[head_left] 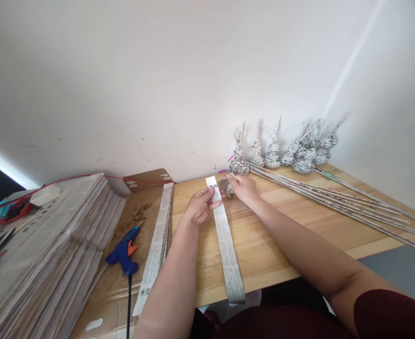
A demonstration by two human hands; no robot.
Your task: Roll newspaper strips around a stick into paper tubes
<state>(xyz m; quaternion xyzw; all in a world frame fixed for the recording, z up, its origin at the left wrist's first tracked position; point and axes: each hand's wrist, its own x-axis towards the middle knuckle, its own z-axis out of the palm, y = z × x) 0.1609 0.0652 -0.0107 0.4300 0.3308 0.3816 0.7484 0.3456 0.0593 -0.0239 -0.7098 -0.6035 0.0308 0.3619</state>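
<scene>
Nearest the camera, a dark red cloth sleeve (387, 310) ends above the right elbow, and both bare forearms reach forward over the pale, wood-grained worktop (271, 249). Between them lies a long, flat, black-and-white printed newspaper strip (228, 245), near the middle of the worktop. Of the two hands, the left hand (201, 206) has thumb and fingers closed in a pinch on the strip close to its far end. The right hand (245, 189) is curled just beyond, beside a small grey-brown rounded object (229, 189); whether it grips anything I cannot tell.

The likeliest trouble is at the strip's loose near end, which juts past the worktop's front edge: a forearm or the person's clothing could brush it and pull it askew. Since only one narrow spot is pinched, a sharp tug might crease or tear the thin paper there. A slack pinch could let it slide off the front.

The strip's long axis runs from the hands back toward the person, slanting a little to the right as it nears. Its short far end points up toward the white wall (179, 94).
</scene>
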